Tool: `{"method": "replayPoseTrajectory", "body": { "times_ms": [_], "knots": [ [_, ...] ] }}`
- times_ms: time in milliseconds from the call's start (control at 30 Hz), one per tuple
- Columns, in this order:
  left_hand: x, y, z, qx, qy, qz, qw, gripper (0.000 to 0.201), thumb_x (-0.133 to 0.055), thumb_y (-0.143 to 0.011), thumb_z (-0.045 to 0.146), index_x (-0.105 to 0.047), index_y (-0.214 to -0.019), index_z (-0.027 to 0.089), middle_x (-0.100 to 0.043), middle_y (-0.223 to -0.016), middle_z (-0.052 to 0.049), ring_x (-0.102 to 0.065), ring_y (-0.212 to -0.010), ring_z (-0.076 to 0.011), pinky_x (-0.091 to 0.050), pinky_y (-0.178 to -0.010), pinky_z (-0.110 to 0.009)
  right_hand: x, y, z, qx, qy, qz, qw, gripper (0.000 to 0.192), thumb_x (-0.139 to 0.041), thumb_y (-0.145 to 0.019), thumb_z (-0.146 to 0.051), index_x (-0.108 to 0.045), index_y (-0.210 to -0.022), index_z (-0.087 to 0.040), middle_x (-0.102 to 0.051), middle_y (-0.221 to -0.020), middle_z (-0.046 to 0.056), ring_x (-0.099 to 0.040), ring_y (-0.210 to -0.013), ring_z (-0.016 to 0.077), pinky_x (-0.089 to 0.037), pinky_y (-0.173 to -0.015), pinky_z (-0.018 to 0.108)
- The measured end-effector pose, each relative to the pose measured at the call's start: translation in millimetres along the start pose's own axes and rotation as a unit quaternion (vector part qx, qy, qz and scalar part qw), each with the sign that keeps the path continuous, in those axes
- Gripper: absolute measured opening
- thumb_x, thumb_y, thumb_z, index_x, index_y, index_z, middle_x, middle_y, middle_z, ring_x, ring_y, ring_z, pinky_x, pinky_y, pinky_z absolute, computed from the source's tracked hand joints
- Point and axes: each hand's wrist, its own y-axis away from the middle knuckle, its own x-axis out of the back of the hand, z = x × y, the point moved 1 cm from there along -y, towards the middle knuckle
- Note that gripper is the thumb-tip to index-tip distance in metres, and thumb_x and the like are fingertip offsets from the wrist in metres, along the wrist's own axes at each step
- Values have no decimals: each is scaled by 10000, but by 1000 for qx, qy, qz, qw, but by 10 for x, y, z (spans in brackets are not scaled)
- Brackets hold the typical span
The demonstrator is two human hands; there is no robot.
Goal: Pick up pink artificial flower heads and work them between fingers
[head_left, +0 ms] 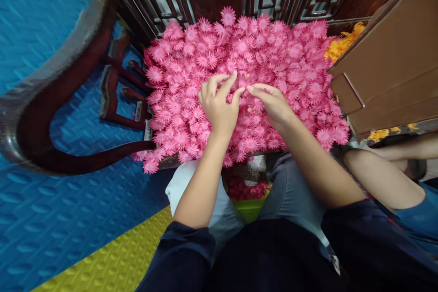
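Two hands, left (219, 106) and right (272, 105), meet fingertip to fingertip, grips pinched narrow on one flower (245, 83) atop the pink heap (191, 100).

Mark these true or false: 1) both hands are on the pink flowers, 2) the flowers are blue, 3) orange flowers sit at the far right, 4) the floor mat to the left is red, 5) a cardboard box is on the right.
1) True: the left hand and right hand meet fingertip to fingertip over the pink flowers.
2) False: they are pink.
3) True: orange flowers show beside the pink ones.
4) False: the floor mat is blue, with a yellow strip.
5) True: the cardboard box stands there.
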Motion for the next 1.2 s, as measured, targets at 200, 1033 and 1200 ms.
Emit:
{"method": "replayPoseTrajectory", "body": {
  "times_ms": [200,1033,1200],
  "knots": [
    [-22,25,37,5,33,-15,999,161,-718,-727,317,-698,-886,306,-623,-1176,-18,-396,-1250,-273,-331,-1013,-407,35,-23,8,-2,8,8,1000,310,-703,-681,-501,-671,-740,-198,-686,-783,5,-622,-796,139,-535,-749,310],
    [-98,-73,-121,61,159,-46,984,120,-682,-760,228,-649,-875,214,-639,-819,-17,-599,-834,-148,-435,-810,-247,16,-72,2,-140,-56,-11,989,499,-516,-808,-610,-668,-913,-146,-707,-928,104,-670,-755,176,-572,-621,331],
    [-128,-84,-189,-27,120,-68,990,148,-626,-816,325,-599,-921,223,-589,-782,-9,-554,-746,-141,-447,-754,-267,78,-43,-30,-107,-71,-28,991,330,-756,-672,-402,-688,-917,-191,-710,-990,32,-651,-850,146,-563,-635,254]
  ]
}}
